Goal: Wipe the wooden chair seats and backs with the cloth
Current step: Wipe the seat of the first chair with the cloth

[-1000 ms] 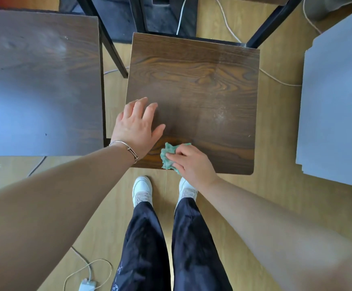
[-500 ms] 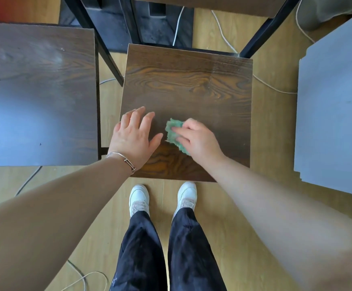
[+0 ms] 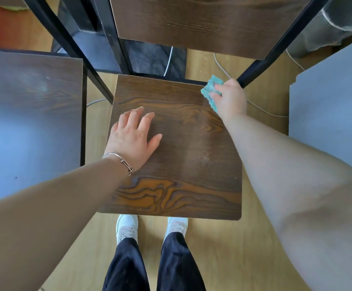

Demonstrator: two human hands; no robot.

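Note:
A dark wooden chair seat with bold grain lies below me, and its wooden back stands at the top between black metal posts. My right hand grips a crumpled green cloth at the seat's far right corner, beside the right post. My left hand rests flat on the left half of the seat, fingers spread, a thin bracelet on the wrist. A pale dusty smear shows on the seat's right side.
A second dark wooden seat stands close on the left. A grey surface sits at the right. White cables run over the wooden floor behind the chair. My white shoes stand at the seat's front edge.
My right hand has swept the cloth from the front middle of the seat up to its far right corner. The view has moved closer, showing the chair back. My left hand stays flat.

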